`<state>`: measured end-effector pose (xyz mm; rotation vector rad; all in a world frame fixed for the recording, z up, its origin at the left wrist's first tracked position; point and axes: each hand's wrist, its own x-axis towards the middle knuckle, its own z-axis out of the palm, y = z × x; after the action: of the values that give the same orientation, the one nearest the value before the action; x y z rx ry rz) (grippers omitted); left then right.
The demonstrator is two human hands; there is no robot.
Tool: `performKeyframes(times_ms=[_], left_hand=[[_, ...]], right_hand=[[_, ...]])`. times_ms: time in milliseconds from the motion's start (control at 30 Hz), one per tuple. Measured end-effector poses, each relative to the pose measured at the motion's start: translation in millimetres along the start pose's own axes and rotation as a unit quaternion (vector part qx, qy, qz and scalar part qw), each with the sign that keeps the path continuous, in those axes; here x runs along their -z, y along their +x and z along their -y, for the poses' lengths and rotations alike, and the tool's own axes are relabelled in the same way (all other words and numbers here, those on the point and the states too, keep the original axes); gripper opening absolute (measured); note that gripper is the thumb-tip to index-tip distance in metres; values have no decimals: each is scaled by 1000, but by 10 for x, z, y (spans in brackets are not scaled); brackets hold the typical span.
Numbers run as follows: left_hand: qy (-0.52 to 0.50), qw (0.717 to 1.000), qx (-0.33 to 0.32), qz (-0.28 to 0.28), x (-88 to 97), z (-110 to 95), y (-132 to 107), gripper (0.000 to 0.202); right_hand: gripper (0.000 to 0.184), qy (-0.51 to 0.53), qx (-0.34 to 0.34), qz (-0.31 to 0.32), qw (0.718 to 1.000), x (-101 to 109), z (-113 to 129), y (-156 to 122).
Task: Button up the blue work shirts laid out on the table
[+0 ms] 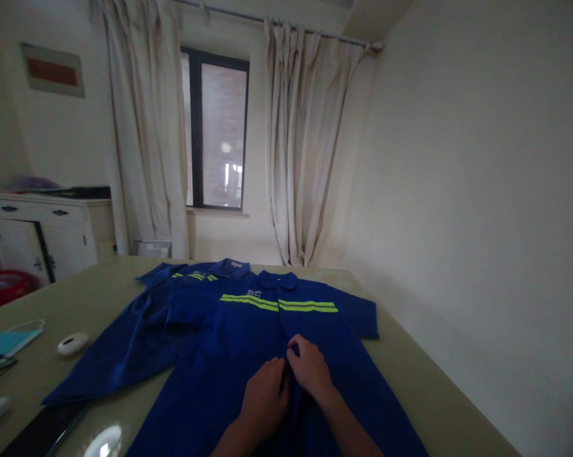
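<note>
A blue work shirt (248, 355) with neon yellow stripes across the chest lies flat on the table, collar away from me. My left hand (264, 397) and my right hand (309, 367) meet at its front opening, fingers pinched on the cloth edge there. A second blue shirt (143, 330) with the same stripes lies under it and to the left.
On the beige table (419, 381) at the left lie a small white oval object (73, 343), a light blue face mask (5, 346) and a dark flat object (43, 431). Behind are a white cabinet (43, 235), a red tub (3, 289), a curtained window (217, 133) and a wall at the right.
</note>
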<state>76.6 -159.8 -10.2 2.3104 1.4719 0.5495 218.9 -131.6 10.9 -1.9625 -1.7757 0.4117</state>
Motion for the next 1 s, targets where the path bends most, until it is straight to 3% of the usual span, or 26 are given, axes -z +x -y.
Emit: performKeyframes(times_ms=[100,200,400,500,600,800,1000], left_hand=[[-10,1000,7,26,51,-33,-143,24],[-32,998,34,51,104,2,-138,24],[-120,983,136,18,135,174,404,33],[-137,977,164,14,79,211,684,25],[-154,975,162,5,11,228,797,17],[-187,975,121,-22,-80,294,722,24],[-217,968,118,-51,-130,296,728,23]], right_hand=[[18,-34,1,-4,999,-17,90,33],[18,-31,13,-10,999,-67,66,43],[31,89,67,-56,992,-122,-162,55],[33,118,62,-63,989,-125,-216,81],[26,115,64,-53,990,-120,-214,85],[10,94,77,-30,992,-74,-151,28],[13,41,110,-45,992,-88,-129,-5]])
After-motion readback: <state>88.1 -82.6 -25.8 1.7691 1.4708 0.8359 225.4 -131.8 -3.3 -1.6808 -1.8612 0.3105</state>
